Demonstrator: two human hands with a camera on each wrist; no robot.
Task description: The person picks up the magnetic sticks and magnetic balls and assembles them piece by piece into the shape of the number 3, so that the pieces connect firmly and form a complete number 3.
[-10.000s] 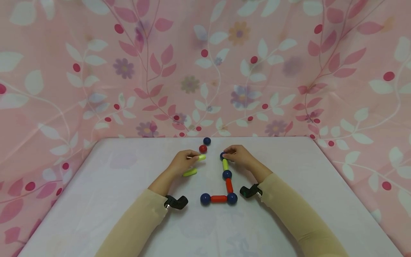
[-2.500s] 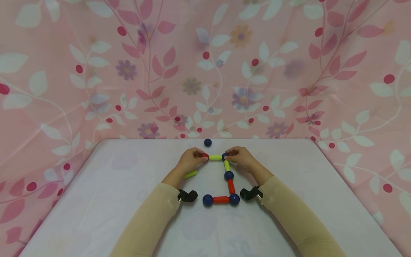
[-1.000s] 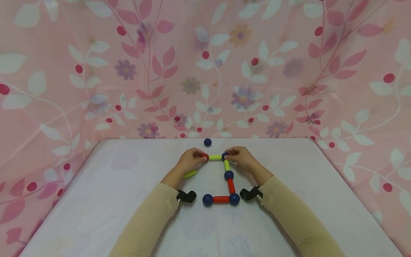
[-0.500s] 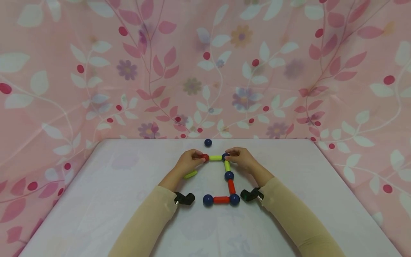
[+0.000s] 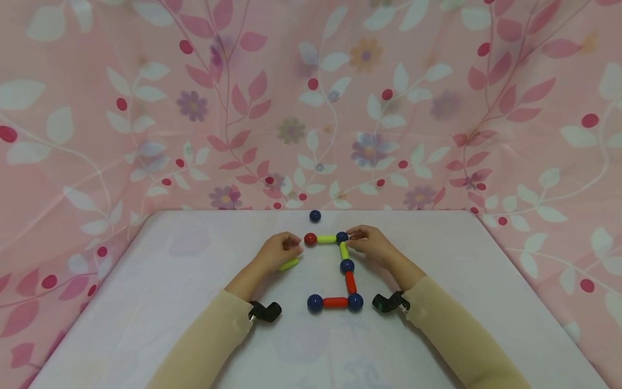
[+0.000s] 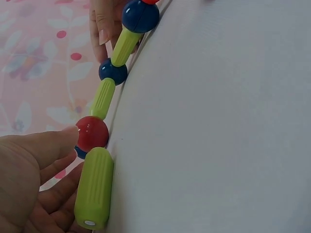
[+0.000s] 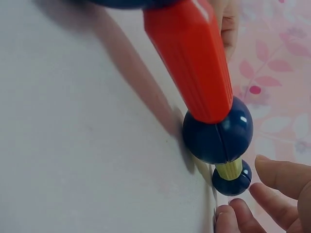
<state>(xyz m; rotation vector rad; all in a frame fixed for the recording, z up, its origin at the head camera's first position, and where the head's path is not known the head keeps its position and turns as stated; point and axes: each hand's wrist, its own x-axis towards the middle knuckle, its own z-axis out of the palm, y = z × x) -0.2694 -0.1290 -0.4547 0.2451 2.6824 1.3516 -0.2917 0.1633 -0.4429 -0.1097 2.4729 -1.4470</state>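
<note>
A chain of magnetic balls and rods lies on the table. From a red ball [image 5: 310,239], a lime rod [image 5: 326,239] runs to the far blue ball [image 5: 342,237]; another lime rod, a middle blue ball [image 5: 347,266] and a red rod [image 5: 351,282] lead to the near corner ball [image 5: 355,302]. My left hand [image 5: 278,252] is just left of the red ball, thumb and fingers apart, holding nothing. Beneath it lies a loose lime rod [image 6: 95,189], partly hidden in the head view. My right hand [image 5: 373,246] is beside the far blue ball, fingers spread; contact is unclear.
Another red rod [image 5: 335,302] extends left from the corner ball to an end blue ball [image 5: 315,303]. Behind the chain sits a loose blue ball [image 5: 315,216], near the far edge of the white table [image 5: 194,324]. Floral cloth [image 5: 291,108] hangs beyond.
Since ten seconds ago, a lime rod and the red ball have joined the far blue ball. Just now my left hand released the red ball and drew back left; my right hand loosened and shifted right.
</note>
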